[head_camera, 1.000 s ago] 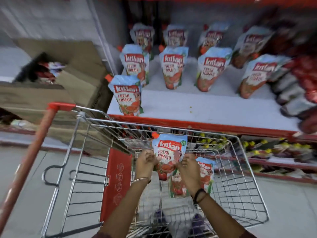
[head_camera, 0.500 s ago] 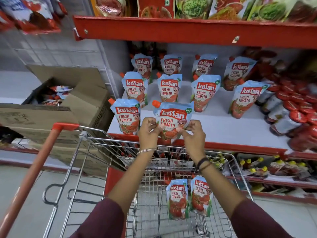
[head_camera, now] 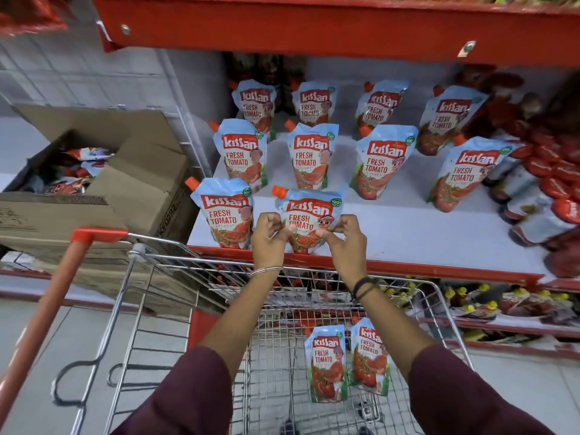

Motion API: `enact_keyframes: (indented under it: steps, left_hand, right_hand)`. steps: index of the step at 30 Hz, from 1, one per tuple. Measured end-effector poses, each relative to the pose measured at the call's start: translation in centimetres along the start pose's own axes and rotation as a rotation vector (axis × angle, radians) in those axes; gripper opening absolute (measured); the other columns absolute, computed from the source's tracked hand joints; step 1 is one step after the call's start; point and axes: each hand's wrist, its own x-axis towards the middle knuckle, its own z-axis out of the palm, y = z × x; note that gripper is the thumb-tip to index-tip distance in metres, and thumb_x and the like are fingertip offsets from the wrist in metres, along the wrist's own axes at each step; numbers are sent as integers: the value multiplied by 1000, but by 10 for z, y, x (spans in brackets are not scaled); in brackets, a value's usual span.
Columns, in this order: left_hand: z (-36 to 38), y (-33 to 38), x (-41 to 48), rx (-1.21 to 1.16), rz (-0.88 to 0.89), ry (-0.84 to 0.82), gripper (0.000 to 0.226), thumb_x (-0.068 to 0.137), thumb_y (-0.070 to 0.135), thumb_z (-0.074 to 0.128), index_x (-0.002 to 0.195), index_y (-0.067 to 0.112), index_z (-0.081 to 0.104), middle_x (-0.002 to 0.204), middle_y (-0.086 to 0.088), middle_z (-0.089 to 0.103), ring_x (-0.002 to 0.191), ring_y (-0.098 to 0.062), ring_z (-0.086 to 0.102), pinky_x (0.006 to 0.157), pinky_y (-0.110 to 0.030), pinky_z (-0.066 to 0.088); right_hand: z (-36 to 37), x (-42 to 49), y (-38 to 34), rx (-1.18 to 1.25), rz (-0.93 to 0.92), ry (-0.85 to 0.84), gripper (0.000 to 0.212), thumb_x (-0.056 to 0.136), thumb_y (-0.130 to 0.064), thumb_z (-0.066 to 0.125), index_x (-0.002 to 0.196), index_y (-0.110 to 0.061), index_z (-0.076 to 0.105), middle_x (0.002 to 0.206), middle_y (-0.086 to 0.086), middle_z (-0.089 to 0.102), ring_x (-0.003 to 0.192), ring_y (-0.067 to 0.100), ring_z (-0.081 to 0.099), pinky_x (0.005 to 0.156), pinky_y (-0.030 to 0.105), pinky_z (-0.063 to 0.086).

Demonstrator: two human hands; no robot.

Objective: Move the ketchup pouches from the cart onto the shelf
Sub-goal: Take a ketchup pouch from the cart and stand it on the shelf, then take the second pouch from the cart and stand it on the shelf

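Observation:
A blue Kissan ketchup pouch [head_camera: 309,211] with an orange cap stands at the front edge of the white shelf [head_camera: 408,233]. My left hand [head_camera: 268,235] pinches its left side and my right hand [head_camera: 343,237] pinches its right side. Right beside it, to the left, stands another pouch [head_camera: 226,211]. Several more pouches stand in rows behind. Two pouches [head_camera: 326,364] [head_camera: 368,356] lean upright inside the wire cart [head_camera: 445,312] below my arms.
An open cardboard box [head_camera: 125,183] with more packets sits left of the shelf. Red-capped packs [head_camera: 549,183] crowd the shelf's right end. A red shelf [head_camera: 314,23] overhangs above. The cart's red handle [head_camera: 53,293] runs down the left. A lower shelf holds yellow-capped bottles [head_camera: 470,296].
Both hands lifted one pouch out of the cart and up to the shelf's front edge, beside the front-left pouch. Two pouches stay in the cart.

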Motion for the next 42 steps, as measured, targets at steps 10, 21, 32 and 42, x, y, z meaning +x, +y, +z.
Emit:
enact_keyframes:
  steps: [10,21,32,42]
  left_hand:
    - [-2,-5,-5,-46,-33,-53,27,77,-3,63,89,11,43,84,5,54,83,-10,56,68,-9,50]
    - [-16,-14,-76,122,94,-67,45,84,19,62,124,15,42,130,-3,51,122,-7,48,102,-16,40]
    - [-14,-176,-165,393,-390,-205,38,83,19,63,116,7,48,121,-11,53,113,-20,49,101,-41,42]
    - [-9,-315,-197,417,-938,-197,80,54,66,64,97,0,57,98,-14,58,94,-29,58,86,-40,50]
  right_hand:
    - [0,-10,8,-65,-38,-30,34,83,-14,69,107,-3,48,101,0,58,95,15,58,84,24,52]
    - [-30,-70,39,-85,50,-5,42,87,-28,64,122,-13,47,116,3,59,103,13,57,90,22,47]
    - [-44,-146,191,-281,548,-196,18,92,-9,55,103,6,58,95,19,63,70,1,53,61,-2,41]
    - [-9,-158,287,-654,776,-446,58,78,-40,42,115,3,49,117,21,55,106,35,57,73,32,41]
